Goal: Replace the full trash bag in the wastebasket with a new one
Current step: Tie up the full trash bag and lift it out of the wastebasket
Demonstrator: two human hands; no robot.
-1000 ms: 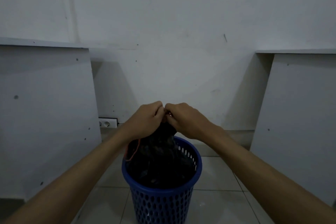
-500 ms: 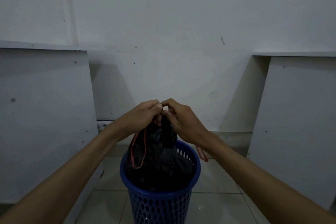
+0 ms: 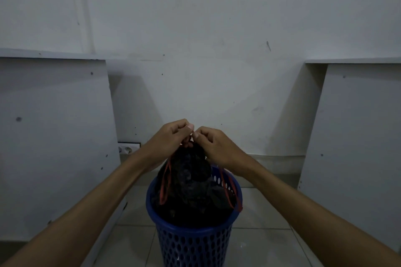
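Hands meeting at frame centre: left hand (image 3: 171, 138) and right hand (image 3: 213, 147) are pinching the gathered neck of the black trash bag (image 3: 188, 184), standing upright in the blue wastebasket (image 3: 193, 243), red drawstrings (image 3: 165, 182) hanging down. No legible writing.

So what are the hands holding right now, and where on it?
Both the left hand and right hand pinch the gathered neck of the black trash bag, at its top above the blue wastebasket.
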